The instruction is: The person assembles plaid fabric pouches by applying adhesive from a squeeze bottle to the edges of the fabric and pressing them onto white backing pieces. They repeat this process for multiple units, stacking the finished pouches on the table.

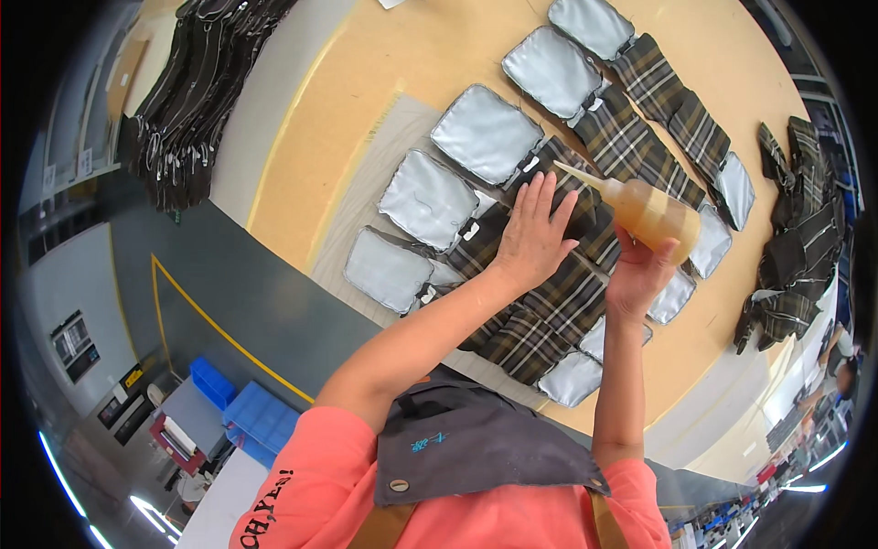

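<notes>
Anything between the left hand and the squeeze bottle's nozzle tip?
Nothing solid: head view shows only plaid fabric beneath, between left hand fingertips and the squeeze bottle nozzle.

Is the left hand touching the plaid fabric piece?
Touching. The head view shows the left hand lying flat, fingers spread, on the plaid fabric piece.
</notes>
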`<state>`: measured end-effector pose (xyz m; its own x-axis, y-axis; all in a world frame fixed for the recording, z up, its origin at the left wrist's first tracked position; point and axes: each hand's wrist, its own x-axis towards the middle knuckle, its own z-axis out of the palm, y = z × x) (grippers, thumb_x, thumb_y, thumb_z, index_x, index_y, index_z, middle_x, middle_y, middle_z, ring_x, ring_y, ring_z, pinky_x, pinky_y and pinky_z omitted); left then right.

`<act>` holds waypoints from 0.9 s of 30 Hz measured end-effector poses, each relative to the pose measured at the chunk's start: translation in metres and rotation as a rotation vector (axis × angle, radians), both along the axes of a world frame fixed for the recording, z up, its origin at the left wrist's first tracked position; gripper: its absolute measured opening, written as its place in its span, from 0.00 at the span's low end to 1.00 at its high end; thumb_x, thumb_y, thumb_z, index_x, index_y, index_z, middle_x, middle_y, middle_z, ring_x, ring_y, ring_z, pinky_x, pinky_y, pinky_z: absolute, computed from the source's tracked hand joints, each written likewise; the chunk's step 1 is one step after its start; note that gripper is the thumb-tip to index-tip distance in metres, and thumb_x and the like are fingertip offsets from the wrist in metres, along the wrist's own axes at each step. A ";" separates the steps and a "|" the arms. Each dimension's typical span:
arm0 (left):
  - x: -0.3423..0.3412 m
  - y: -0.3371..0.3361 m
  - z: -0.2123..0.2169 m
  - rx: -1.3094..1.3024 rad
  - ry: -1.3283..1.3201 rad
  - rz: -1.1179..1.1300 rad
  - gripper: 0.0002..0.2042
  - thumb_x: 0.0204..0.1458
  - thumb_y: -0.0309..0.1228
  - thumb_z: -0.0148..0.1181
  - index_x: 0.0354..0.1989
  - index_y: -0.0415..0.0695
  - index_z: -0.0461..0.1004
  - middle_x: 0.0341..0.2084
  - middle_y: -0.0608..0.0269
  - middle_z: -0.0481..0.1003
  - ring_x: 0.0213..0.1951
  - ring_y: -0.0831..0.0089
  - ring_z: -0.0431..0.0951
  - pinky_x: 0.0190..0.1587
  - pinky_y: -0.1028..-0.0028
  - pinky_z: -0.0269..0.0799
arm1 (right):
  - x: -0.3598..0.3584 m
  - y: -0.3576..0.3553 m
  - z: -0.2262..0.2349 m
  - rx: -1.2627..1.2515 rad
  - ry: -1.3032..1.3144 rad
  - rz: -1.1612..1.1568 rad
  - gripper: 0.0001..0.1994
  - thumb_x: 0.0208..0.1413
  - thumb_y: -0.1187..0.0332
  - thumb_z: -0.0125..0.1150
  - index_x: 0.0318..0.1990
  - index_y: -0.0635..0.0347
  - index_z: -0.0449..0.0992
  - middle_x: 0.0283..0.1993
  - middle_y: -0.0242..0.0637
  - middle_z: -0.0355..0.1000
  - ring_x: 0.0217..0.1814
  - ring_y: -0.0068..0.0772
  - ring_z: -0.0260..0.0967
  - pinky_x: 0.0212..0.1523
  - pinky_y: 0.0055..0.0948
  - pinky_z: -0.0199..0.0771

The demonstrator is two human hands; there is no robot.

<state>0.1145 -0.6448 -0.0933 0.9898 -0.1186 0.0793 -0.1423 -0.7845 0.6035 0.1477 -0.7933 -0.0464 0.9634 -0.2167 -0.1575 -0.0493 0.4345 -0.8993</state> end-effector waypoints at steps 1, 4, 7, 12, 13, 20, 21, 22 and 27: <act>-0.001 -0.001 0.000 -0.004 0.008 -0.005 0.36 0.45 0.39 0.67 0.62 0.41 0.57 0.61 0.37 0.52 0.65 0.41 0.51 0.65 0.50 0.51 | 0.001 0.001 -0.006 -0.077 -0.022 0.020 0.32 0.57 0.51 0.59 0.61 0.59 0.56 0.60 0.45 0.63 0.58 0.42 0.66 0.52 0.40 0.76; -0.004 -0.004 0.001 -0.005 0.034 -0.021 0.36 0.46 0.39 0.67 0.62 0.41 0.57 0.62 0.37 0.52 0.65 0.40 0.50 0.65 0.50 0.50 | 0.004 0.009 -0.010 -0.183 -0.072 0.082 0.34 0.56 0.53 0.62 0.61 0.61 0.51 0.62 0.48 0.60 0.60 0.41 0.64 0.55 0.39 0.72; -0.006 -0.004 -0.001 0.006 0.045 -0.033 0.35 0.46 0.38 0.67 0.61 0.41 0.59 0.62 0.37 0.52 0.65 0.41 0.49 0.65 0.49 0.50 | 0.008 0.015 -0.020 -0.246 -0.083 0.111 0.36 0.54 0.57 0.65 0.62 0.62 0.50 0.63 0.51 0.59 0.63 0.42 0.61 0.61 0.40 0.64; -0.006 -0.004 -0.001 -0.021 0.037 -0.026 0.33 0.45 0.38 0.66 0.59 0.40 0.62 0.62 0.38 0.52 0.65 0.41 0.49 0.66 0.49 0.49 | 0.008 0.020 -0.020 -0.389 -0.125 0.155 0.36 0.53 0.60 0.67 0.61 0.62 0.50 0.63 0.55 0.59 0.66 0.46 0.58 0.66 0.42 0.55; -0.006 -0.004 -0.001 -0.016 0.039 -0.024 0.32 0.46 0.38 0.66 0.59 0.40 0.62 0.61 0.38 0.52 0.66 0.41 0.49 0.66 0.49 0.49 | 0.007 0.020 -0.022 -0.410 -0.148 0.164 0.36 0.53 0.60 0.67 0.61 0.62 0.50 0.63 0.55 0.59 0.66 0.46 0.57 0.66 0.42 0.56; -0.007 -0.004 -0.002 -0.019 0.067 -0.023 0.31 0.46 0.39 0.65 0.57 0.38 0.63 0.61 0.38 0.52 0.66 0.41 0.47 0.65 0.49 0.49 | 0.001 0.023 -0.020 -0.438 -0.193 0.229 0.38 0.50 0.57 0.69 0.60 0.62 0.50 0.62 0.59 0.59 0.67 0.48 0.57 0.65 0.43 0.59; -0.007 -0.004 -0.003 -0.025 0.071 -0.022 0.31 0.46 0.39 0.65 0.57 0.37 0.63 0.61 0.38 0.52 0.66 0.41 0.47 0.65 0.49 0.50 | 0.001 0.023 -0.020 -0.442 -0.202 0.238 0.38 0.50 0.57 0.70 0.60 0.61 0.50 0.62 0.60 0.59 0.67 0.49 0.57 0.64 0.43 0.59; -0.008 -0.004 -0.003 -0.027 0.067 -0.022 0.31 0.47 0.39 0.65 0.57 0.37 0.63 0.61 0.38 0.52 0.66 0.41 0.47 0.65 0.49 0.50 | 0.001 0.023 -0.020 -0.446 -0.211 0.246 0.39 0.49 0.57 0.70 0.60 0.61 0.50 0.62 0.60 0.59 0.67 0.49 0.57 0.64 0.43 0.59; -0.008 -0.003 -0.006 -0.039 0.039 -0.025 0.29 0.47 0.39 0.64 0.56 0.37 0.64 0.61 0.37 0.51 0.66 0.40 0.47 0.66 0.48 0.49 | 0.003 0.022 -0.018 -0.443 -0.246 0.253 0.40 0.48 0.55 0.72 0.60 0.59 0.49 0.63 0.60 0.57 0.67 0.50 0.56 0.64 0.44 0.60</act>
